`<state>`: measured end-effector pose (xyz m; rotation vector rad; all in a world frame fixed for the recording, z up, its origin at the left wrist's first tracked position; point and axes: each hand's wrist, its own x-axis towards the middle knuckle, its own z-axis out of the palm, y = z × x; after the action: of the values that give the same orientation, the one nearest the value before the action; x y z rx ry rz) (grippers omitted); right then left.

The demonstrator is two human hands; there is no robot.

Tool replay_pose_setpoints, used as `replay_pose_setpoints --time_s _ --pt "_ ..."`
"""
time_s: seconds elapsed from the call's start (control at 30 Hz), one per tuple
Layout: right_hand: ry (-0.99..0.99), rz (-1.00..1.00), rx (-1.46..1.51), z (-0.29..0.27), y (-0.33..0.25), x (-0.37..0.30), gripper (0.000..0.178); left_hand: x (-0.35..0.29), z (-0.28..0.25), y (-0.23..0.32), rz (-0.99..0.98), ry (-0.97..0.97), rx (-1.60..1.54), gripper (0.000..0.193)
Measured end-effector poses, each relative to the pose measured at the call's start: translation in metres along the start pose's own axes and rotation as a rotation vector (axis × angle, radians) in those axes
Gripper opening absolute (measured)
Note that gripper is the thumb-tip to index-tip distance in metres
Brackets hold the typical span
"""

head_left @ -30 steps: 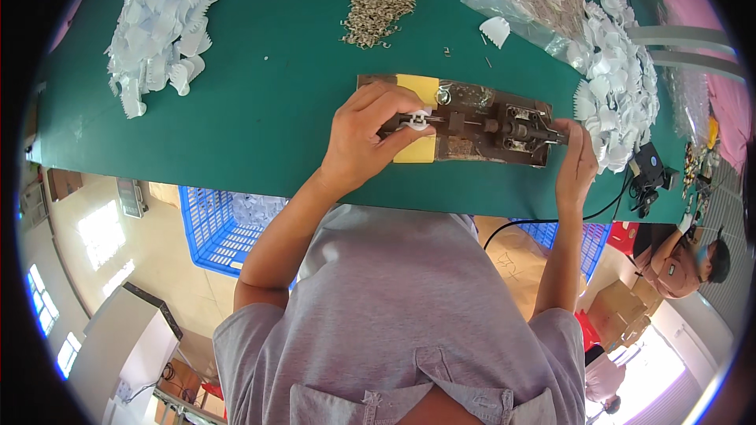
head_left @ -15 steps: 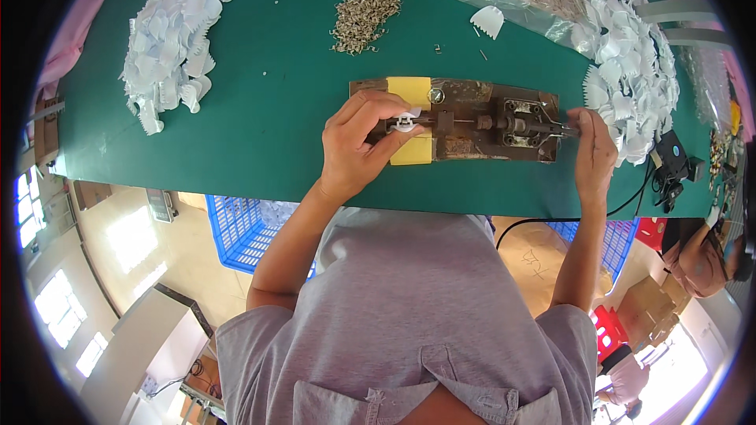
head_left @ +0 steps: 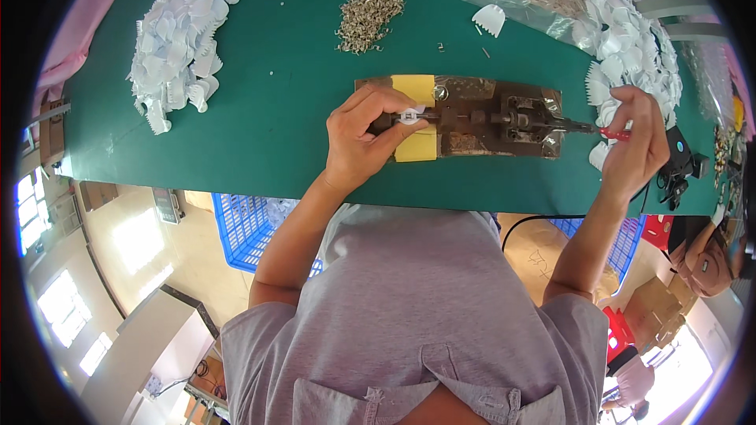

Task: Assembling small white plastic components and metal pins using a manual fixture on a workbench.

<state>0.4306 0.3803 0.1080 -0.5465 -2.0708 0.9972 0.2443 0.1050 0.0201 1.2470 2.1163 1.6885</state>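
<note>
I had the left hand (head_left: 354, 142) pinching a white piece (head_left: 409, 116) at the clamp's (head_left: 516, 120) left end; beyond its right end, the right hand (head_left: 636, 153) curled half open by the red handle (head_left: 613, 134), contact unclear.

Passage runs over green tabletop (head_left: 268, 126), blocked leftward by white pile (head_left: 177, 47), rightward by fixture (head_left: 480, 94).

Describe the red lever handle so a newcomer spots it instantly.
On the green table, find the long brown fixture in front of the person. At its right end a dark lever sticks out toward the right hand. The red lever handle is its tip, set apart by colour from the fixture and heaped white pieces.
</note>
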Motion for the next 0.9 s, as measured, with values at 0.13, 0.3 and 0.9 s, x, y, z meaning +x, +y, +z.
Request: replay_pose_setpoints --time_s 0.13,0.3,0.9 --pt "0.079 0.194 0.385 -0.014 0.012 -0.004 0.035 0.0 0.0 -0.003 0.036 0.006 -0.005 0.023" --pt "-0.194 0.426 1.505 -0.037 0.046 0.021 0.032 0.002 0.003 0.002 -0.004 -0.025 -0.012 0.022" --pt "0.163 0.274 0.733 0.017 0.003 0.007 0.03 -0.005 -0.002 -0.008 0.023 0.029 -0.083 0.022"
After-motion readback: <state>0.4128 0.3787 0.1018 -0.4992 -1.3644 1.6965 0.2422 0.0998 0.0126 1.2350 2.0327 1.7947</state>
